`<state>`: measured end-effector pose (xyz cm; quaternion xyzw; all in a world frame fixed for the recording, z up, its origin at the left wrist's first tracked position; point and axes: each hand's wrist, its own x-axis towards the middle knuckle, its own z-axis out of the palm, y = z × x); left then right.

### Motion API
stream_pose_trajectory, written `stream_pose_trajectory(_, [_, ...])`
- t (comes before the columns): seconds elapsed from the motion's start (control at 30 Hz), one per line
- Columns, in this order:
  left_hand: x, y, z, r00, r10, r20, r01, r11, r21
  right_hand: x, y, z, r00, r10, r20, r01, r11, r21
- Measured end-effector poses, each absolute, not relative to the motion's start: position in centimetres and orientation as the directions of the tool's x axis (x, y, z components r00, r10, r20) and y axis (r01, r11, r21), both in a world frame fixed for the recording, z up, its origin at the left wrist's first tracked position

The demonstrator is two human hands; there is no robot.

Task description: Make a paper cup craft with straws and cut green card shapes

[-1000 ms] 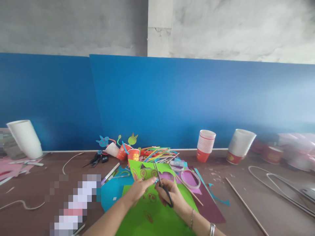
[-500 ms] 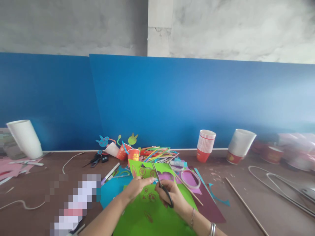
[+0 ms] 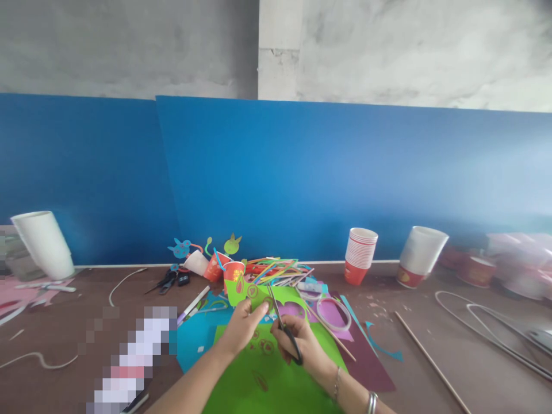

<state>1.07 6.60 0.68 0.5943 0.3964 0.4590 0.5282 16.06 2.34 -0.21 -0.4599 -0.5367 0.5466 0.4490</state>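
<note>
My right hand (image 3: 299, 344) is closed around the black handles of a pair of scissors (image 3: 277, 307), blades pointing away from me. Pinched in my left hand (image 3: 244, 323) is a cut piece of green paper (image 3: 241, 289) with drawn ovals and an ear-like shape; its edge lies close to the blades. Below both hands spreads a larger green sheet (image 3: 276, 379) marked with more brown drawn shapes. Whether the blades touch the held piece is hard to make out.
Behind my hands lie colourful straws (image 3: 278, 270) and a red paper cup (image 3: 234, 269). Cup stacks stand at the back right (image 3: 360, 256) and left (image 3: 45, 244). A clear tape ring (image 3: 334, 314) rests on purple paper. A thin stick (image 3: 431, 362) lies to the right.
My left hand has turned the green paper piece and moved its grip slightly, so its upper edge sits differently. The scissors and right hand have hardly moved.
</note>
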Motion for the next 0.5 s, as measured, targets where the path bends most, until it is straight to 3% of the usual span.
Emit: stream_pose_trajectory(0.5, [0.53,6.86,0.89,0.367,0.921,0.130,-0.026,-0.129,0.991,16.00,2.16,0.38,-0.179,0.984,-0.018,0.012,-0.016,-1.000])
